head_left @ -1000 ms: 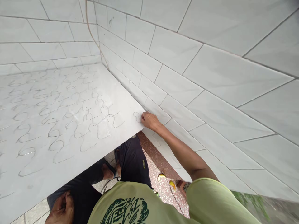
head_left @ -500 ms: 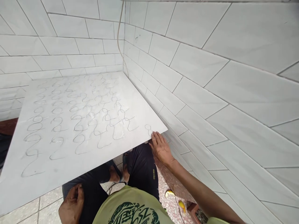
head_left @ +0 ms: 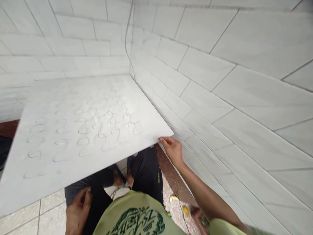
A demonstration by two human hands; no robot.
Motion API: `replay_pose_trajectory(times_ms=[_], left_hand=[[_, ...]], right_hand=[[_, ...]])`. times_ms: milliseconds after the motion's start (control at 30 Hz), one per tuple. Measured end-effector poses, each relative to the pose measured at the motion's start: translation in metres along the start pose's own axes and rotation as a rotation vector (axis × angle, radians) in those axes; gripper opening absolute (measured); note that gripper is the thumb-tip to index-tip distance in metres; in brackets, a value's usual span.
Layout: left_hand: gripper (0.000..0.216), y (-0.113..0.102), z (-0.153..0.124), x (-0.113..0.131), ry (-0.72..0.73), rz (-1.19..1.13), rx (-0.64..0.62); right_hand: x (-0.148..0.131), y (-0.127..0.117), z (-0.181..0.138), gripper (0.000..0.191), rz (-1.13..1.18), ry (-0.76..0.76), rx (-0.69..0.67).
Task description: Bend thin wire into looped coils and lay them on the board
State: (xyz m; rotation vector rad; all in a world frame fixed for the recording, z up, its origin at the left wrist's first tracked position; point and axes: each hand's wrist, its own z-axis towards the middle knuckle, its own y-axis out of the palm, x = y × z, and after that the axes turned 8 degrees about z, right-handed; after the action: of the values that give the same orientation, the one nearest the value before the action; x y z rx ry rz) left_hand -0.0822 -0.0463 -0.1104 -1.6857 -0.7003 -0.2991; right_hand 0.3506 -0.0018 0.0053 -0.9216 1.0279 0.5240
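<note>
A white board [head_left: 97, 153] lies flat before me, with rows of thin, dark, curled strands [head_left: 84, 127] spread on it; motion blurs them, and I cannot tell if they are wire or thread. My right hand [head_left: 172, 150] is at the board's near right corner, thumb and fingers pinched. From its fingertips a faint thin curled strand [head_left: 150, 137] extends left over the board. Near my thigh, below the near edge, my left hand [head_left: 79, 207] is closed with thumb against fingers; whatever may be between them is hidden.
White tiled walls [head_left: 207, 36] border the board behind and on the right. A thin cable [head_left: 126, 42] hangs in the corner. Yellow objects [head_left: 186, 210] lie on the speckled floor by my right side. My legs [head_left: 146, 173] are under the board's near edge.
My right hand has gone from lying flat on the corner to a pinch at the edge, by the single curled strand there. My left hand has shifted slightly right.
</note>
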Motion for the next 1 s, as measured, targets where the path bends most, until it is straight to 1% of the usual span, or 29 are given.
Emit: replay_pose_trajectory(times_ms=[67, 100, 133, 200, 267, 333, 400, 500, 567, 633, 667, 833, 1000], left_hand=[[0.049, -0.007, -0.013, 0.027, 0.066, -0.154, -0.072], [0.05, -0.012, -0.018, 0.044, 0.118, -0.208, -0.092], [0.048, -0.018, -0.023, 0.063, 0.173, -0.254, -0.11], [0.046, -0.031, -0.028, 0.102, 0.254, -0.322, -0.084], [0.045, -0.043, -0.027, 0.137, 0.318, -0.377, -0.054], [0.049, -0.052, -0.02, 0.162, 0.346, -0.444, -0.006], [0.058, -0.057, -0.011, 0.177, 0.368, -0.472, 0.003], [0.064, -0.058, -0.001, 0.185, 0.444, -0.51, -0.009], [0.057, -0.057, 0.001, 0.185, 0.478, -0.564, -0.073], [0.047, -0.058, -0.001, 0.185, 0.475, -0.617, -0.135], [0.043, -0.058, -0.002, 0.185, 0.462, -0.636, -0.146], [0.033, -0.058, -0.005, 0.183, 0.401, -0.664, -0.098], [0.028, -0.062, -0.004, 0.181, 0.403, -0.654, -0.057]], right_hand=[[-0.025, 0.011, -0.004, 0.03, 0.267, 0.132, -0.054], [-0.034, 0.017, -0.007, 0.029, 0.344, 0.155, -0.088], [-0.041, 0.024, -0.009, 0.027, 0.375, 0.157, -0.108], [-0.049, 0.036, -0.017, 0.024, 0.364, 0.148, -0.136], [-0.056, 0.046, -0.026, 0.023, 0.353, 0.125, -0.171], [-0.063, 0.053, -0.034, 0.023, 0.395, 0.115, -0.228], [-0.071, 0.059, -0.041, 0.025, 0.467, 0.134, -0.304], [-0.081, 0.065, -0.047, 0.029, 0.552, 0.183, -0.409], [-0.085, 0.068, -0.05, 0.03, 0.584, 0.203, -0.453], [-0.085, 0.071, -0.052, 0.03, 0.605, 0.204, -0.478], [-0.085, 0.072, -0.052, 0.031, 0.609, 0.201, -0.488], [-0.081, 0.079, -0.053, 0.035, 0.611, 0.208, -0.545], [-0.082, 0.085, -0.055, 0.038, 0.695, 0.261, -0.648]])
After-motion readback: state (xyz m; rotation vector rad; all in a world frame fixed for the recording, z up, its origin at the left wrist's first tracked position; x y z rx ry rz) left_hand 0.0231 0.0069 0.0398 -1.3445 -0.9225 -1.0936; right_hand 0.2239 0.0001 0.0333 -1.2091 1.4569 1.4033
